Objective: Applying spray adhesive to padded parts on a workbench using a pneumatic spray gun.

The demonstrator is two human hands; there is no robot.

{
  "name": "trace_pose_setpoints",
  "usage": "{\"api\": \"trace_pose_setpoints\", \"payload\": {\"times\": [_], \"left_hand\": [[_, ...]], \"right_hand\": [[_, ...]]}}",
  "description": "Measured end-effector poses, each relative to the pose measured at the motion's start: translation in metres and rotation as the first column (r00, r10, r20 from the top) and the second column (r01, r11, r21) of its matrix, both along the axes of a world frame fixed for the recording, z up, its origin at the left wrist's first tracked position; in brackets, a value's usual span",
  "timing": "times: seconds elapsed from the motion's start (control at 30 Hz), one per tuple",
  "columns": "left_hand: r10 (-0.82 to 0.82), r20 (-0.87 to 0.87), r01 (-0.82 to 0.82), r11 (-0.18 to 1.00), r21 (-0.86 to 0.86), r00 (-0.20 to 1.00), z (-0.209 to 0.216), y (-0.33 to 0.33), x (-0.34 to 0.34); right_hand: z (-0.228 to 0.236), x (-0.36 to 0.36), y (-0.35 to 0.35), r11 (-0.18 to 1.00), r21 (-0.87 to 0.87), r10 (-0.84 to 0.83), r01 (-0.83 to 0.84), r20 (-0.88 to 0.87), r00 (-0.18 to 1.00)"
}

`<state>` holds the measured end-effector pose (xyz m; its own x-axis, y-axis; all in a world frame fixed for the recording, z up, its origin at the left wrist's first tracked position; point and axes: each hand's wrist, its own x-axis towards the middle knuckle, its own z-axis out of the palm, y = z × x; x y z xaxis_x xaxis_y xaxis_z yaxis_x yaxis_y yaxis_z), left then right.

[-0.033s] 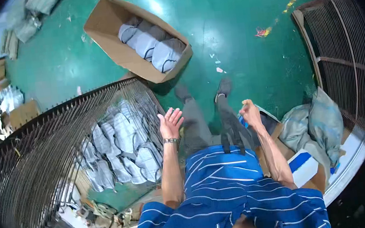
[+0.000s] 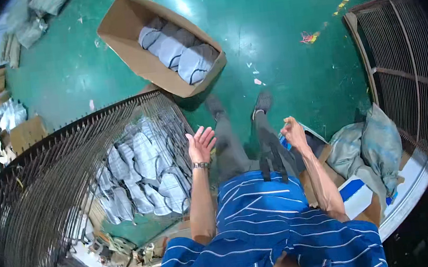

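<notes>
My left hand [image 2: 202,144] is held palm up with its fingers spread, and nothing lies in it. A dark watch [image 2: 201,165] circles that wrist. Nearest to it is a stack of grey-white padded fabric pieces with dark edging [image 2: 146,159], seen partly through the wires of a rack [image 2: 54,167]; the hand does not touch them. My right hand [image 2: 293,133] hovers beside my right leg with its fingers curled in, and no object shows in it. Beyond my feet, an open cardboard box [image 2: 128,53] holds several similar grey rolled pieces [image 2: 178,53].
Another wire rack [image 2: 401,59] stands at the right. Greenish sacks [image 2: 381,141] and a white and blue box [image 2: 358,196] sit by my right side. Wrapped bundles [image 2: 33,32] lie far left on the green floor [image 2: 276,31], where scraps and a pink-yellow tangle [image 2: 309,37] are scattered.
</notes>
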<state>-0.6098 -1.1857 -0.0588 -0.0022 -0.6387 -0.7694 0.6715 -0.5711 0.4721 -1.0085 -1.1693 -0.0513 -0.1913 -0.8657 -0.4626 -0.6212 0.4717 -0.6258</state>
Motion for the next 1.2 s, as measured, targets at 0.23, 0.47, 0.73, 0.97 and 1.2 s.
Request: {"api": "trace_pose_setpoints", "payload": {"times": [0.23, 0.47, 0.73, 0.97, 1.2], "left_hand": [[-0.127, 0.225, 0.09, 0.982, 0.169, 0.966, -0.096, -0.057, 0.045], [-0.516, 0.429, 0.306, 0.829, 0.468, 0.742, -0.21, -0.199, 0.156], [-0.793, 0.59, 0.468, 0.585, 0.663, 0.155, -0.271, -0.292, 0.192], [-0.83, 0.493, 0.481, 0.554, 0.68, 0.259, -0.262, -0.352, 0.162], [-0.835, 0.434, 0.608, 0.546, 0.577, 0.337, -0.243, -0.353, -0.042]], "right_hand": [[-0.026, 0.059, -0.122, 0.98, 0.186, 0.069, -0.072, 0.021, 0.997], [-0.102, 0.177, -0.241, 0.845, 0.532, -0.061, -0.061, 0.209, 0.976], [-0.219, 0.279, -0.294, 0.881, 0.467, -0.101, 0.071, 0.039, 0.994], [-0.249, 0.209, -0.283, 0.955, 0.293, -0.092, 0.047, 0.141, 0.986], [-0.248, -0.003, -0.314, 0.956, 0.265, 0.107, -0.125, 0.08, 0.991]]}}
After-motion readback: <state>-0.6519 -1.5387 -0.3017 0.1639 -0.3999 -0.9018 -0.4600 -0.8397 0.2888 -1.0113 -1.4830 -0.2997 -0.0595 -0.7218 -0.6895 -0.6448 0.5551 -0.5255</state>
